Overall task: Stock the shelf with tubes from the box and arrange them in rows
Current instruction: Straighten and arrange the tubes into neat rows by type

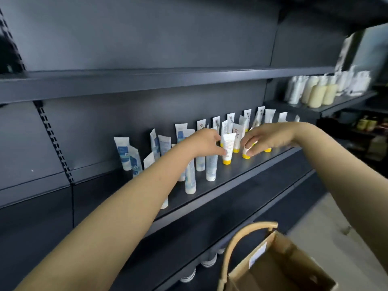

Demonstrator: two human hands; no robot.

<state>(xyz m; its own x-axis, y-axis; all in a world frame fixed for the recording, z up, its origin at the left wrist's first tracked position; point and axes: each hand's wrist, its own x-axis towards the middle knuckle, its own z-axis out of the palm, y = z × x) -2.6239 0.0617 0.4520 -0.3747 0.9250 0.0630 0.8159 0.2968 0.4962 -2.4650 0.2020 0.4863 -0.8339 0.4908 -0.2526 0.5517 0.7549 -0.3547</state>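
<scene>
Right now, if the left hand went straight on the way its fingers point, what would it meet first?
The upright yellow-capped tube just ahead of the left hand; its fingertips may already touch it. Beyond it, the right hand holds a second tube.

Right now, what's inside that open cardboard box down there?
The cardboard box shows only bare brown walls and a white label. Its bottom is cut off, so contents are unseen.

We see white plastic tubes with yellow caps (227, 148) standing cap-down in rows on the dark grey metal shelf (241, 177). White tubes with blue print (211, 166) stand upright to their left, and the open brown cardboard box (279, 267) sits below.
</scene>
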